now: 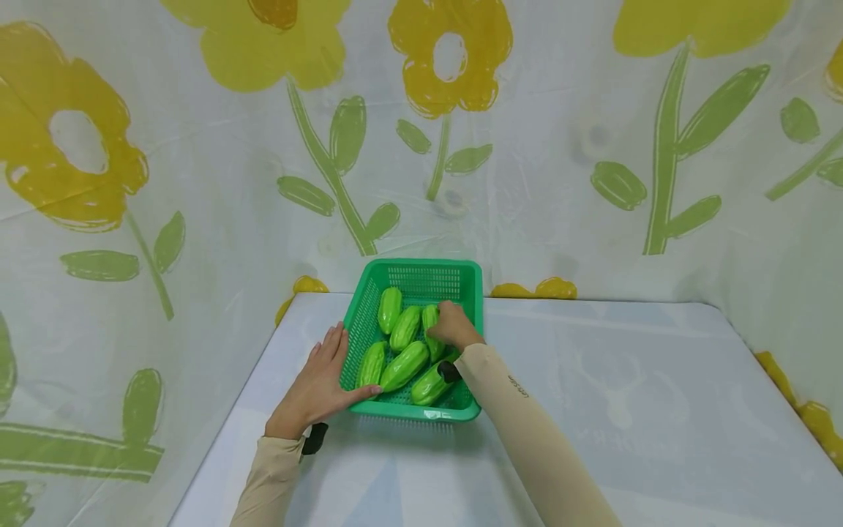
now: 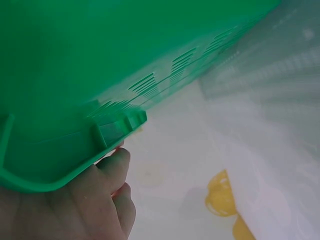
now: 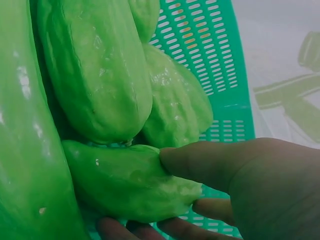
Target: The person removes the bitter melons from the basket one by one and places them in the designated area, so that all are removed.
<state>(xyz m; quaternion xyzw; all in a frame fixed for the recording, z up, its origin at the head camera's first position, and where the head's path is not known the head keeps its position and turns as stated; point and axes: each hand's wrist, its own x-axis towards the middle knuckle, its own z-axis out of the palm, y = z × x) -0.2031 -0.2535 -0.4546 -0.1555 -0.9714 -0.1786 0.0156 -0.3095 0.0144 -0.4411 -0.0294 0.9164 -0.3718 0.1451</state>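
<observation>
On the tabletop (image 1: 612, 410), a green basket (image 1: 421, 414) is being filled in part by ridged gourds (image 1: 405, 366); among them, the grasped gourd (image 1: 430, 322) is lying toward the right side. Apparently, the step of grasping is being carried out, and for the next move a firm hold is being called for, without the others being disturbed. The basket's left rim is being touched by the left hand (image 1: 320, 384), fingers straight, thumb spread wide. By the right hand (image 1: 454, 326), the gourd's tapered end is being pinched between thumb and fingers.
</observation>
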